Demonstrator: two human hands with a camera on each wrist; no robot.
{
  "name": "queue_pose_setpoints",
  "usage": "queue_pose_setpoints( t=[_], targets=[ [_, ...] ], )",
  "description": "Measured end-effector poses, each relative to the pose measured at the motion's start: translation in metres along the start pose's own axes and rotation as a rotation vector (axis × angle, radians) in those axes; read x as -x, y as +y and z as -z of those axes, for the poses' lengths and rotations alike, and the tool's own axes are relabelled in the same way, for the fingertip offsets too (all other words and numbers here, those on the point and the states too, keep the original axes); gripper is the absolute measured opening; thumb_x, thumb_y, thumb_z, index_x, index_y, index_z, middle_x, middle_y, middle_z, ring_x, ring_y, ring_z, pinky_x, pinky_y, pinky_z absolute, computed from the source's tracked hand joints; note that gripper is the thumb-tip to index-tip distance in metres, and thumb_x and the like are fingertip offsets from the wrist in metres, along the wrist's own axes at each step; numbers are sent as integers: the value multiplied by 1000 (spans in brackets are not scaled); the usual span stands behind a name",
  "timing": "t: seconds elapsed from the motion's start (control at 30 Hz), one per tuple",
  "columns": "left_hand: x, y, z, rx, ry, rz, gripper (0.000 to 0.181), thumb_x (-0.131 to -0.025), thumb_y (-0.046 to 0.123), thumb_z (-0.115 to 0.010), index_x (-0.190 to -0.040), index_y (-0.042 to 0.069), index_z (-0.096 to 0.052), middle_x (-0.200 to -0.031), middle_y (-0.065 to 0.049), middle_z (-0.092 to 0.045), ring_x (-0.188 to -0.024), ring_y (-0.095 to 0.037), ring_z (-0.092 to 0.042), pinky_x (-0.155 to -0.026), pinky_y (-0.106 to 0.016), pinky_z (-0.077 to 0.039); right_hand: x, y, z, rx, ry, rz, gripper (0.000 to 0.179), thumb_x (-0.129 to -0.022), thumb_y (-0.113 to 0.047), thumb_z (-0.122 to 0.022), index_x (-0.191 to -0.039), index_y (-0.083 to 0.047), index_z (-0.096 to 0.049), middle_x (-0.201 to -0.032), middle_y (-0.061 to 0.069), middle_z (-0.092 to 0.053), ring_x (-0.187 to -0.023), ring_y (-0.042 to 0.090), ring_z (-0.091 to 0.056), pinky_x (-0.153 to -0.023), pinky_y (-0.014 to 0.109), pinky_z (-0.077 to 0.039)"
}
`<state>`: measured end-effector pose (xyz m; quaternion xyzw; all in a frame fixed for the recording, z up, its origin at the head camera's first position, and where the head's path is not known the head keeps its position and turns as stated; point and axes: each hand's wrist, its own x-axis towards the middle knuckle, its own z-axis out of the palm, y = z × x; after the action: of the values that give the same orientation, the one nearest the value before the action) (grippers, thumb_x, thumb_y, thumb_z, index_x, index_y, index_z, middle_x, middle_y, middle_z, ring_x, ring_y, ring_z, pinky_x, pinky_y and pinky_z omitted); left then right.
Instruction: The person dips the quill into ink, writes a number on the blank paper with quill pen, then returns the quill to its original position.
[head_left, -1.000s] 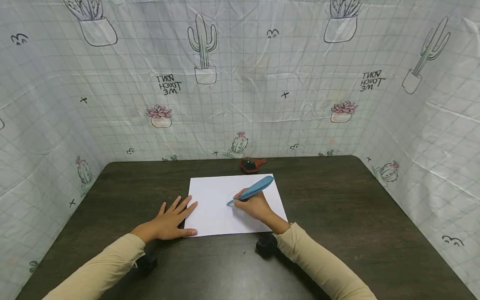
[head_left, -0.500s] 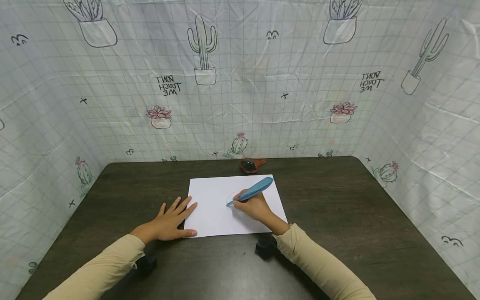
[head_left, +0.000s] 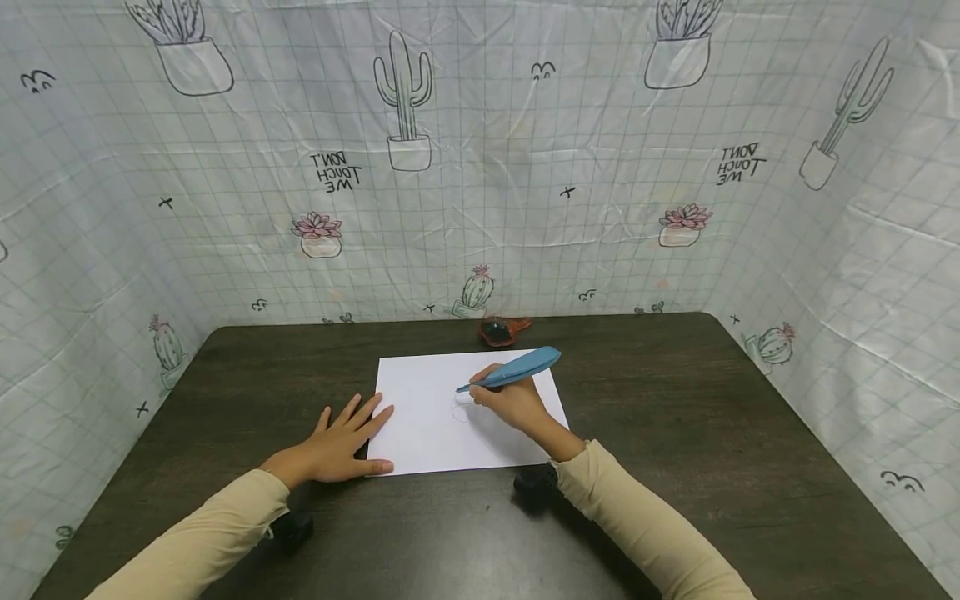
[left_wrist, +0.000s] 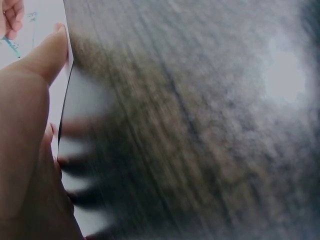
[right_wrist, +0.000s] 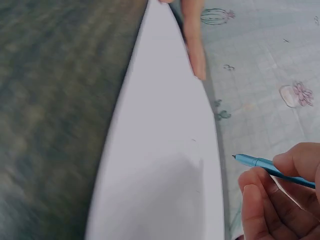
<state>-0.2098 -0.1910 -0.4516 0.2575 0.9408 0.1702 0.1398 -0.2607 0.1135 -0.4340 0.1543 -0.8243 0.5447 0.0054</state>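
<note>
Fingers [right_wrist: 254, 212] of the right hand [head_left: 517, 404] pinch a blue pen [head_left: 522, 367], and we see its tip over a white sheet [head_left: 423, 446], seemingly just off the surface, near faint curved lines [head_left: 454, 410]. We find the left hand [head_left: 337, 446] lying with its fingers spread over the sheet's left edge. The sheet lies on a dark table [head_left: 675, 417]. Beyond it we see a small red-and-black object [head_left: 498, 332], then a cactus-print cloth [head_left: 495, 150] behind the table.
</note>
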Motion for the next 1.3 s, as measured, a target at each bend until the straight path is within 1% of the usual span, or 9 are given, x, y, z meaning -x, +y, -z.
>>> queue_pose_setpoints(
  t=[0.1,0.17,0.4,0.63,0.77,0.93,1.03,1.17,1.3],
  targets=[
    [1,0,0,1,3,1,89,-88,62,-55,-155,16,-19,-161,-12,-4,-145,-43,1,-104,-73,4,-4,-2,7,-19,11,5,19,-86,-10,-72,-100,3,-71,-86,16,-72,-77,23,-71,-69,31,-57],
    [1,1,0,2,3,2,88,-89,61,-55,-155,16,-19,-161,-13,-4,-145,-43,1,-104,-73,4,-5,-4,12,-40,27,-9,21,-86,-10,-72,-102,4,-71,-89,18,-72,-80,26,-72,-72,33,-58],
    [3,4,2,8,2,0,88,-89,60,-56,-155,14,-19,-161,-15,-5,-145,-44,0,-104,-74,4,-11,-5,28,-75,82,-37,22,-87,-7,-70,-104,7,-68,-89,18,-72,-78,22,-72,-71,30,-58],
    [4,4,4,7,3,0,88,-89,59,-56,-155,13,-19,-161,-15,-5,-145,-44,0,-104,-73,4,-15,-2,46,-100,132,-64,23,-90,-8,-68,-106,8,-66,-96,22,-71,-83,25,-72,-73,29,-58],
    [3,3,3,7,1,1,89,-89,61,-55,-155,14,-18,-161,-13,-4,-145,-43,1,-104,-73,4,-18,2,58,-79,170,-88,24,-91,-10,-67,-108,8,-65,-97,22,-71,-82,23,-72,-72,27,-57],
    [1,0,1,-3,2,-1,89,-88,63,-54,-155,17,-18,-161,-12,-3,-145,-42,2,-104,-73,5,-20,9,76,-29,217,-105,22,-91,-10,-66,-107,6,-65,-92,19,-72,-75,13,-71,-69,24,-57],
    [0,0,1,-1,2,-4,89,-88,63,-54,-155,16,-18,-161,-12,-4,-145,-42,2,-104,-73,5,-20,15,87,-46,244,-115,24,-91,-11,-66,-108,7,-64,-92,20,-71,-72,8,-69,-68,23,-57],
    [0,1,0,-1,2,-8,89,-89,62,-54,-155,16,-18,-161,-12,-4,-145,-43,2,-104,-73,4,-18,22,99,-68,268,-105,27,-91,-9,-66,-109,11,-62,-96,27,-69,-74,12,-71,-70,26,-57],
    [1,2,0,-3,4,-10,88,-89,62,-54,-155,16,-18,-161,-13,-4,-145,-43,1,-104,-73,4,-15,29,109,-83,272,-80,27,-92,-5,-64,-110,14,-60,-97,31,-67,-74,10,-70,-70,26,-57]
  ],
)
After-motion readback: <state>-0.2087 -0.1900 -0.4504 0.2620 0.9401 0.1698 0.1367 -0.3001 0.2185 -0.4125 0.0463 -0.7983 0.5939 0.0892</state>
